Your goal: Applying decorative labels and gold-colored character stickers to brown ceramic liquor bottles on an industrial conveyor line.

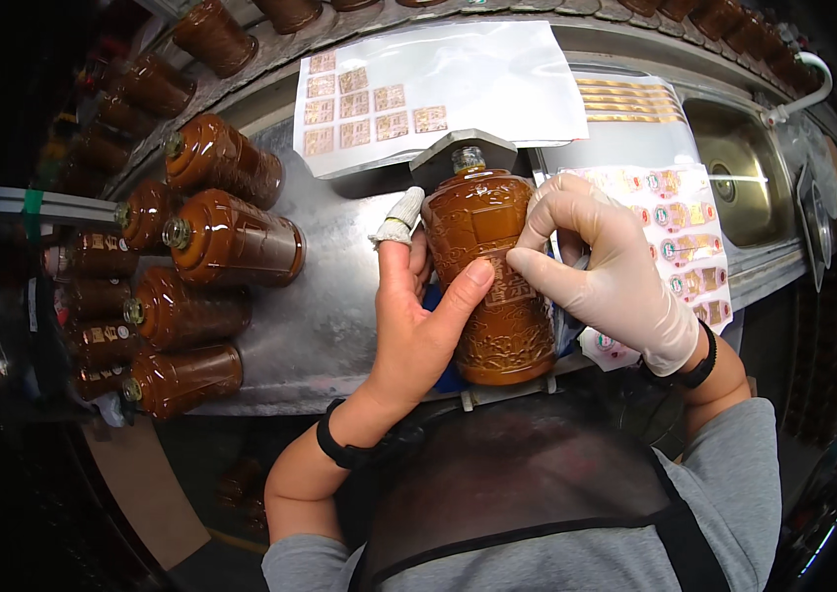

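A glossy brown embossed bottle (507,345) with a clear glass neck lies in front of me, neck pointing away, in a metal holder (436,158). My left hand (413,306) holds its left side, thumb pressed beside a small gold-brown label (509,280) on the bottle's face. A white cover sits on that hand's raised index finger. My right hand (606,261), in a pale glove, is over the bottle's right side. Its thumb and index finger are pinched together at the label's upper right edge. Whatever may be between those fingertips is too small to make out.
Several similar brown bottles (236,237) lie on the metal bench at left. Behind the holder rests a white sheet (477,69) with small gold labels. At right are a sheet of colourful stickers (687,214), gold strips (625,99) and a steel sink (734,148). More bottles line the far edge.
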Demonstrator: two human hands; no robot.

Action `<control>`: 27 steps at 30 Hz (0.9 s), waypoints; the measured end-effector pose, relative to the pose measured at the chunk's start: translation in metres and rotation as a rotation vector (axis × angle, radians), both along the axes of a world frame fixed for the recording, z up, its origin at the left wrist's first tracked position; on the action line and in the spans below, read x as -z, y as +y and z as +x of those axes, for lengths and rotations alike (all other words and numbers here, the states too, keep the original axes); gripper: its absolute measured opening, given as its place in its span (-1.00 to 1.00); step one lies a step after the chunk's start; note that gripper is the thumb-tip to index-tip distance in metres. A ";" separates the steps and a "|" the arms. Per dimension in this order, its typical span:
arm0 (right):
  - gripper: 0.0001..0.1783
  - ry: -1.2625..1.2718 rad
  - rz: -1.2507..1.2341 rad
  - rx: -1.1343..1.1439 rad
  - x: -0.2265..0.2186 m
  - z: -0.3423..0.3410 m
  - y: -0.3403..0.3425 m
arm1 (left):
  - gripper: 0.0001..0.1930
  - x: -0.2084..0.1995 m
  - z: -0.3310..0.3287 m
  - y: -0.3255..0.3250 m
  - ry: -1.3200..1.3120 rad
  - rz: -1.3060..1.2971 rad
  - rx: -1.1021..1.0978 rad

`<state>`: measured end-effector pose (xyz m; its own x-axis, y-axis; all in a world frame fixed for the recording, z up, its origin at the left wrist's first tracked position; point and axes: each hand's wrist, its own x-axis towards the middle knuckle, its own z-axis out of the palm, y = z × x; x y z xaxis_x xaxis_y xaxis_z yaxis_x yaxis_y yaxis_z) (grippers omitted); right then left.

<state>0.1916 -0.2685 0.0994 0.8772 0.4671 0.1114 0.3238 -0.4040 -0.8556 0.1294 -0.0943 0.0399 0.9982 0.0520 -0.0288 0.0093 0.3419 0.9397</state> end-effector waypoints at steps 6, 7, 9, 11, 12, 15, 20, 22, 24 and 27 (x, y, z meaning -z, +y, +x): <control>-0.86 -0.014 0.007 -0.030 0.005 -0.001 -0.003 | -0.26 0.002 0.000 0.000 0.000 0.031 0.012; -0.86 -0.010 0.004 -0.024 0.004 0.000 -0.003 | -0.27 0.002 0.001 0.001 -0.009 0.033 0.017; -0.86 -0.004 0.008 -0.010 0.004 0.000 -0.002 | -0.29 0.000 -0.001 0.002 0.019 0.007 0.011; -0.86 -0.012 0.027 -0.013 0.007 0.000 -0.003 | -0.31 0.001 -0.002 0.004 0.041 -0.021 0.009; -0.86 -0.014 0.033 -0.004 0.008 0.000 -0.003 | -0.33 0.005 -0.002 0.006 0.052 -0.048 0.003; -0.86 -0.047 0.050 -0.008 0.009 0.000 -0.004 | -0.36 0.013 -0.004 0.011 0.048 -0.031 0.020; -0.85 -0.037 0.014 -0.007 0.005 0.000 -0.006 | -0.20 0.003 -0.007 0.010 0.034 -0.004 0.083; -0.85 -0.022 0.023 -0.001 0.005 0.000 -0.005 | -0.15 0.002 -0.008 0.009 0.043 0.020 0.087; -0.85 -0.006 0.029 0.004 0.006 0.000 -0.004 | -0.09 0.001 -0.008 0.009 0.053 0.042 0.091; -0.85 -0.006 0.031 0.008 0.006 0.000 -0.004 | -0.08 0.000 -0.007 0.009 0.068 0.035 0.096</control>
<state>0.1917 -0.2725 0.0937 0.8802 0.4563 0.1305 0.3254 -0.3800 -0.8659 0.1226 -0.0857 0.0400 0.9944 -0.0420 -0.0965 0.1047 0.3035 0.9471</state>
